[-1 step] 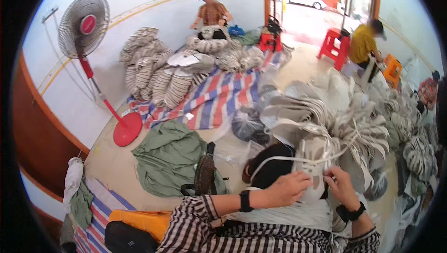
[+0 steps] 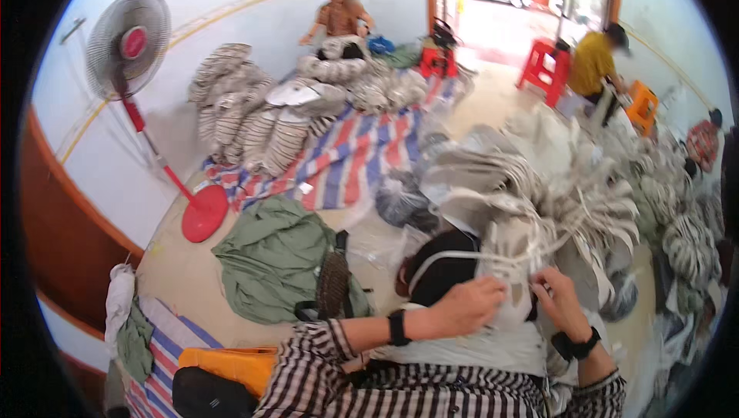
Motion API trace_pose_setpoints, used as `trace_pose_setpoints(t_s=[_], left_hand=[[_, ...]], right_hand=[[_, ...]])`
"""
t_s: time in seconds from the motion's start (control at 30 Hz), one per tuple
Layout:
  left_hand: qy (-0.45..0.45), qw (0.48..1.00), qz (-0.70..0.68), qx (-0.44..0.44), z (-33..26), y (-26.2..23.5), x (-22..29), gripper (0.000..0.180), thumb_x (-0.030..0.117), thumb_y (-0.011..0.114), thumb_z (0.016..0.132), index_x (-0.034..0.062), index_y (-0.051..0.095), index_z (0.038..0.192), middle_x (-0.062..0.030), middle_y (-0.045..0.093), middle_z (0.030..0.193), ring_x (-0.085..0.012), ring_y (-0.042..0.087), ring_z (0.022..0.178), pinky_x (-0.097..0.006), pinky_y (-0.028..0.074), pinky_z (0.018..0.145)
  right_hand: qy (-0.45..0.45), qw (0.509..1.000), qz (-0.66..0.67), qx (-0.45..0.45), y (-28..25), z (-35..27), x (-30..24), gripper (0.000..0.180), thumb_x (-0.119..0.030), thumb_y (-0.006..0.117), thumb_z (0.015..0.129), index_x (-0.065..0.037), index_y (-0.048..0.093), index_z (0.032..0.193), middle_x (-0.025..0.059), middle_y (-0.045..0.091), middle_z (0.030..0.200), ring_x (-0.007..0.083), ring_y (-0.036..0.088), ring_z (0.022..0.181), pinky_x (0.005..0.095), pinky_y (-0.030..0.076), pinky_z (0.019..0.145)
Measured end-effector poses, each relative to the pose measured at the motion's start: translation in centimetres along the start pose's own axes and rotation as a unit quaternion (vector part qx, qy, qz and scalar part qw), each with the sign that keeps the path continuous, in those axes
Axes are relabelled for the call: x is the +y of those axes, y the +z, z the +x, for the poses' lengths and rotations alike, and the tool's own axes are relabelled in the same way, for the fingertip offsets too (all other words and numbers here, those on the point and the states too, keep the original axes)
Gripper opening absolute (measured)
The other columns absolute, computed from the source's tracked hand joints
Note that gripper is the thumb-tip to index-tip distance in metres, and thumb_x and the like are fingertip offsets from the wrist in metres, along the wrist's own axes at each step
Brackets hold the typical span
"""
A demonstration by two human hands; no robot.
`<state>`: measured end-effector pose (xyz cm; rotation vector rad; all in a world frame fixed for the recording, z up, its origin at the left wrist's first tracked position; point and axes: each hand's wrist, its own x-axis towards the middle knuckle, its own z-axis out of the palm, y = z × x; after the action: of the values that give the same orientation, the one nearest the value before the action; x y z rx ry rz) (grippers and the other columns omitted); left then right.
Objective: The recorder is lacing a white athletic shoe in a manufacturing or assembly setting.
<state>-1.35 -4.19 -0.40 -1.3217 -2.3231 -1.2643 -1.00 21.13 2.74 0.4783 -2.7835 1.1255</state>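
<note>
A pale shoe upper (image 2: 514, 312) with eyelet strips lies over my lap in front of me. A long off-white shoelace (image 2: 454, 255) loops across it, arching out to the left over something black. My left hand (image 2: 471, 306) is at the upper's left side, its fingers curled and closed. Opposite, my right hand (image 2: 560, 302) pinches at the right edge, thumb and fingertips together. What sits between the fingertips of either hand is too small and blurred to make out. A stack of grey-white shoe uppers (image 2: 481, 175) rises just beyond.
More bundled uppers (image 2: 693, 252) lie at the right, others (image 2: 258, 122) by the far wall on a striped sheet (image 2: 346, 164). A green cloth (image 2: 265, 264) and pedestal fan (image 2: 204, 214) stand left. Two people sit working, one far (image 2: 339, 18), one right (image 2: 591, 64) near red stools (image 2: 545, 71).
The whole view has shifted slightly, with the room moving a little left in the picture. My left hand has drawn slightly away from the upper's middle; the right hand stays near its edge.
</note>
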Motion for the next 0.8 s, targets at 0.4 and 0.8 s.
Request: trace_pose_setpoints(t_s=[0.4, 0.8], left_hand=[[-0.166, 0.982, -0.043, 0.082, 0.6, -0.9, -2.4, 0.015, -0.002, 0.065, 0.084, -0.0015, 0.064, 0.099, -0.0089, 0.064, 0.087, -0.0148, 0.063, 0.076, -0.026, 0.051, 0.069], [-0.174, 0.980, -0.059, 0.076, 1.7, -0.1, -2.5, 0.020, 0.000, 0.067, 0.082, -0.0004, 0.063, 0.102, -0.0108, 0.065, 0.090, -0.0191, 0.065, 0.078, -0.029, 0.053, 0.071]], right_hand=[[-0.045, 0.996, 0.057, 0.043, -0.3, 1.1, -0.2, 0.012, -0.005, 0.061, 0.089, 0.001, 0.063, 0.100, 0.0149, 0.064, 0.084, 0.0265, 0.061, 0.071, 0.0327, 0.048, 0.065], [-0.205, 0.969, -0.141, 0.008, 1.8, 4.1, -0.8, 0.015, -0.007, 0.064, 0.082, -0.007, 0.061, 0.098, 0.0104, 0.058, 0.080, 0.0308, 0.062, 0.074, 0.0415, 0.049, 0.063]])
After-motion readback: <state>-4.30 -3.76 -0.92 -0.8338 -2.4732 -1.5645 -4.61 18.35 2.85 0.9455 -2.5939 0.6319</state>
